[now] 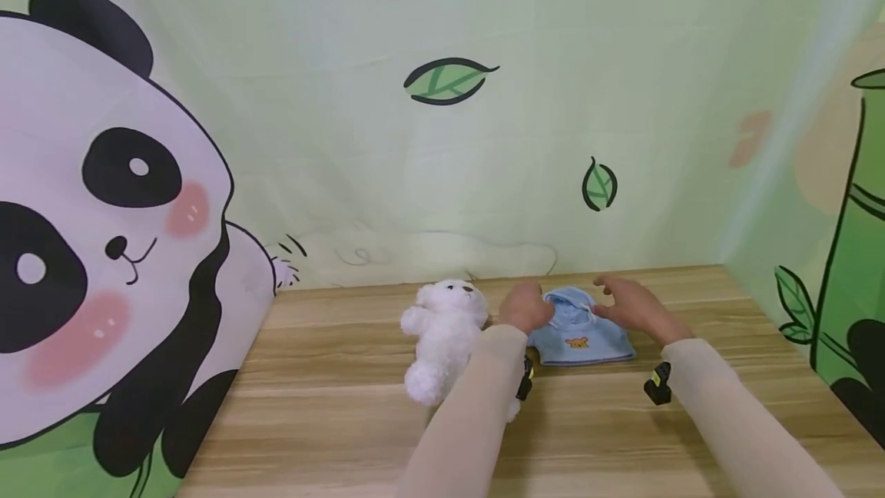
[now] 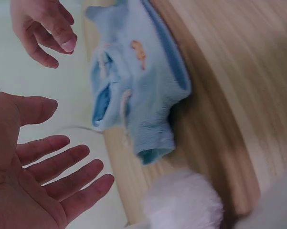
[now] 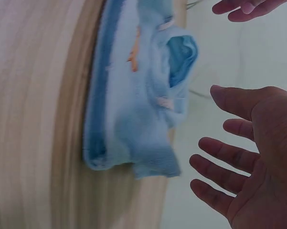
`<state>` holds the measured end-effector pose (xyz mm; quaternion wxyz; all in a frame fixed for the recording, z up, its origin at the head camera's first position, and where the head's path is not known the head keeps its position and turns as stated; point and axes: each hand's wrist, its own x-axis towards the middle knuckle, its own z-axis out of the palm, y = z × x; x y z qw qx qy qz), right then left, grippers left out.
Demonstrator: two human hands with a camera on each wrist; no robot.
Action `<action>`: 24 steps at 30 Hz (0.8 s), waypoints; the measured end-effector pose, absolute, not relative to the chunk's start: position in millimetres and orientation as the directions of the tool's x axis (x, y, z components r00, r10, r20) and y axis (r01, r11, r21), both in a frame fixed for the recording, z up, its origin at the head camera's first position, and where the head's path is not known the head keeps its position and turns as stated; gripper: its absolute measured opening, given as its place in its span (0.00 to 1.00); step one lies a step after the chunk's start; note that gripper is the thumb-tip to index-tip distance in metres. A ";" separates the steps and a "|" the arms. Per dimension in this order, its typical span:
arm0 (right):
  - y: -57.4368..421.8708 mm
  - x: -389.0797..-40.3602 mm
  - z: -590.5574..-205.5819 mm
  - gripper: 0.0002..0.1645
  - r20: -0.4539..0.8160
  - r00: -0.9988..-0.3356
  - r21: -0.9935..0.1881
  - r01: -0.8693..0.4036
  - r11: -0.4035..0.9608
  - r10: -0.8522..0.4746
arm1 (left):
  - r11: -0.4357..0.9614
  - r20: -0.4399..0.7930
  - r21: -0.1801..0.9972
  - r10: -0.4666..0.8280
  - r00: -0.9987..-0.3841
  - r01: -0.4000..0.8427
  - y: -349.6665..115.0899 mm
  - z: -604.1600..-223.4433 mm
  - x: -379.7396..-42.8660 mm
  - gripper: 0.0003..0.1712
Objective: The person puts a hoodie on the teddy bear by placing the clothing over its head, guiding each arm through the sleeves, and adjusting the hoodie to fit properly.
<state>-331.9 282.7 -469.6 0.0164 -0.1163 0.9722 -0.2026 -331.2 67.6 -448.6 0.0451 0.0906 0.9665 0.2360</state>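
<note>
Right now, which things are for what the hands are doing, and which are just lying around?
For the job:
Small light-blue fabric hoodie, between the left hand and the right hand
White fluffy toy bear beside it, probably

Just around:
Brown wood-grain table, underneath
Panda-printed pale green backdrop, behind

Room lies right of the blue hoodie [image 1: 593,335]; the white bear [image 1: 445,340] blocks left

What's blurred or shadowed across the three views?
Head: mostly sharp, soft shadow on the table beside the left sleeve; left wrist: blue hoodie and white plush look soft, left hand crisper; right wrist: hoodie's orange patch smeared, right hand crisper.
</note>
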 end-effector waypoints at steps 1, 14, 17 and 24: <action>284.1 -333.2 -472.9 0.34 0.005 -0.973 -0.400 -0.212 0.892 -0.229 | 0.874 -0.047 0.463 0.188 -0.981 0.145 69.6 -451.4 -332.2 0.10; 282.2 -332.7 -496.6 0.23 -0.040 -0.980 -0.437 -0.158 0.885 -0.195 | 0.865 0.009 0.496 0.075 -0.997 0.069 83.4 -493.2 -334.9 0.11; 282.2 -332.0 -501.5 0.22 -0.019 -0.980 -0.429 -0.170 0.887 -0.197 | 0.890 0.022 0.448 0.085 -0.996 0.086 86.1 -503.1 -334.9 0.11; 283.7 -333.2 -509.7 0.22 0.002 -0.979 -0.424 -0.184 0.887 -0.202 | 0.926 0.045 0.365 0.085 -0.995 0.096 87.9 -516.7 -330.3 0.18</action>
